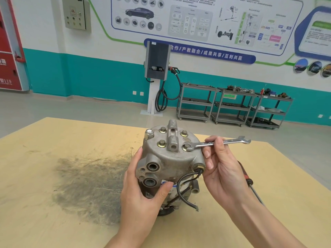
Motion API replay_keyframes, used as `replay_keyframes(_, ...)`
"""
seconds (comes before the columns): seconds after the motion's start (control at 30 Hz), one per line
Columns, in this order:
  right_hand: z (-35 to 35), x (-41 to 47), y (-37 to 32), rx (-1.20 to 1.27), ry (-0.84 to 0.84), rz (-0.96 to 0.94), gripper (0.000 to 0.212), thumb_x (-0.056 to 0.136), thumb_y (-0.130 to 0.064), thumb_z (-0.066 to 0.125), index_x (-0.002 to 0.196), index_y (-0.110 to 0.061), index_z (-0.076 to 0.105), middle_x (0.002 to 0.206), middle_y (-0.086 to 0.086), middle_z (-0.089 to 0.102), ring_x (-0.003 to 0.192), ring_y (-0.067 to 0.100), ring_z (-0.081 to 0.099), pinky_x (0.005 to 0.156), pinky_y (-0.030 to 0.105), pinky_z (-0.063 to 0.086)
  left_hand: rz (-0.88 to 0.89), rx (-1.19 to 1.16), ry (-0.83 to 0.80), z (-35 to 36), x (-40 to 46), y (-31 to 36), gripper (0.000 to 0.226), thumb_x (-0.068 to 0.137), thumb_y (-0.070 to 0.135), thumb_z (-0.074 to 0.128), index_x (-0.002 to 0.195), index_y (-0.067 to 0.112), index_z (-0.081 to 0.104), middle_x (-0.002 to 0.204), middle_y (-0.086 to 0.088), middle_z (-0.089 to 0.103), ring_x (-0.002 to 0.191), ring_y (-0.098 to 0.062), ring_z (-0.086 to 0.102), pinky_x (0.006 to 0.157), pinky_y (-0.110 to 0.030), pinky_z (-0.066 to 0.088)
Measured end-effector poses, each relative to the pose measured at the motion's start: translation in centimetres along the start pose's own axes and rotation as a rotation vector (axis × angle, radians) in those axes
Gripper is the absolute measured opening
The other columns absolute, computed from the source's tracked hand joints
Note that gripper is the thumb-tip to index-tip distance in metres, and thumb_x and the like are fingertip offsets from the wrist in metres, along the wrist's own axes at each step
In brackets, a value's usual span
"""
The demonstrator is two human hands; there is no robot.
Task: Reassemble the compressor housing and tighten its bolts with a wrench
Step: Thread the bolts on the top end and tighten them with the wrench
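A grey metal compressor (166, 158) stands upright on the wooden table (53, 176), its housing cap on top with several brass-washered bolts. My left hand (141, 192) grips the compressor body from the left side. My right hand (220, 169) pinches the shaft of a silver open-end wrench (217, 143). The wrench's left jaw sits on the front right bolt (186, 145). A black cable (184, 188) loops down from the compressor's right side.
A red-handled screwdriver (250, 183) lies on the table behind my right wrist. A dark grey smear (89, 185) marks the tabletop left of the compressor. Beyond the table stand a charging post (156, 76) and several grey shelf carts (232, 106) along the wall.
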State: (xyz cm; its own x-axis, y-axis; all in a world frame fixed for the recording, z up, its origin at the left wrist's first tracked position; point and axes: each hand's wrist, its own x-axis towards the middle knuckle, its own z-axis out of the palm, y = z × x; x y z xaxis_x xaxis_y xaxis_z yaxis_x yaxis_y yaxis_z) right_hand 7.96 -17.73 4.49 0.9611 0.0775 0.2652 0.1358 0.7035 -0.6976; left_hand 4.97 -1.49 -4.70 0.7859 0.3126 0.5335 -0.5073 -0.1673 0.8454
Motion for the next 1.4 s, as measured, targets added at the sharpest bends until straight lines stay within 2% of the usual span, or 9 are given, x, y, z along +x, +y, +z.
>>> replay_keyframes(0.37,0.0,-0.2,0.0,0.013,-0.015,-0.003,0.021,0.092,-0.027,0.048,0.089,-0.010,0.060,0.060,0.005,0.051,0.042,0.010,0.043,0.046,0.018,0.047,-0.020,-0.016,0.003,0.0,0.0,-0.1,0.096,0.056,0.066,0.079,0.139,0.068,0.031,0.138,0.014,0.055,0.127,-0.010,0.056,0.107,-0.049,0.047)
replay_keyframes(0.53,-0.2,-0.3,-0.5,-0.029,-0.020,-0.011,0.023,0.093,-0.026,0.049,0.086,-0.010,0.063,0.061,0.008,0.052,0.044,0.013,0.046,0.045,0.019,0.046,-0.018,-0.016,-0.026,-0.2,0.2,0.0,0.099,0.054,0.080,0.075,0.140,0.068,0.028,0.143,0.015,0.053,0.131,-0.013,0.055,0.109,-0.050,0.045)
replay_keyframes(0.73,-0.1,1.6,-4.3,-0.260,-0.018,-0.225,0.026,0.097,-0.032,0.043,0.083,-0.015,0.058,0.053,0.003,0.049,0.041,0.014,0.039,0.046,0.021,0.039,-0.029,0.012,-0.055,-0.4,0.3,-0.1,0.100,0.058,0.076,0.075,0.142,0.068,0.023,0.147,0.020,0.048,0.134,-0.013,0.051,0.110,-0.051,0.043)
replay_keyframes(0.83,-2.0,2.1,-5.9,-0.681,0.089,-0.219,0.045,0.103,-0.039,0.036,0.069,-0.018,0.055,0.046,0.001,0.036,0.038,0.014,0.029,0.038,0.021,0.029,-0.027,0.017,-0.059,-0.4,0.2,-0.1,0.098,0.061,0.068,0.075,0.142,0.068,0.022,0.147,0.019,0.047,0.134,-0.013,0.051,0.110,-0.050,0.044)
replay_keyframes(0.93,-4.8,2.1,-5.0,-1.456,0.154,0.036,0.050,0.102,-0.045,0.037,0.062,-0.017,0.048,0.041,-0.008,0.038,0.037,0.009,0.032,0.038,0.018,0.025,-0.021,0.014,-0.062,-0.4,0.2,0.1,0.096,0.062,0.067,0.074,0.141,0.069,0.021,0.148,0.017,0.048,0.134,-0.015,0.051,0.110,-0.051,0.044)
replay_keyframes(1.0,-6.7,1.5,-3.3,-1.779,0.084,0.209,0.050,0.102,-0.045,0.039,0.062,-0.018,0.048,0.044,-0.010,0.043,0.041,0.006,0.037,0.044,0.023,0.029,-0.016,0.009,-0.064,-0.3,0.2,0.1,0.095,0.062,0.067,0.074,0.141,0.070,0.021,0.148,0.016,0.048,0.135,-0.016,0.051,0.111,-0.051,0.043)
replay_keyframes(1.1,-8.4,0.5,-0.4,-2.028,0.020,0.353,0.048,0.103,-0.045,0.033,0.064,-0.018,0.044,0.058,-0.007,0.049,0.055,0.014,0.046,0.050,0.029,0.032,-0.014,0.005,-0.073,-0.4,0.2,0.1,0.095,0.062,0.067,0.074,0.141,0.069,0.021,0.148,0.016,0.047,0.136,-0.016,0.050,0.112,-0.051,0.041)
replay_keyframes(1.3,-8.9,0.2,2.4,-2.330,0.019,0.319,0.032,0.102,-0.038,0.025,0.084,-0.022,0.046,0.076,-0.006,0.046,0.077,0.023,0.051,0.063,0.033,0.035,-0.024,0.005,-0.098,-0.6,0.3,-0.2,0.096,0.061,0.064,0.075,0.141,0.070,0.022,0.148,0.016,0.048,0.136,-0.014,0.049,0.113,-0.049,0.041)
replay_keyframes(1.4,-9.5,0.2,2.8,-2.424,-0.035,0.352,0.028,0.102,-0.034,0.026,0.099,-0.021,0.050,0.090,-0.003,0.055,0.090,0.023,0.059,0.065,0.032,0.035,-0.024,0.008,-0.098,-0.6,0.3,-0.2,0.096,0.062,0.064,0.075,0.141,0.070,0.021,0.148,0.018,0.047,0.137,-0.013,0.048,0.113,-0.049,0.041)
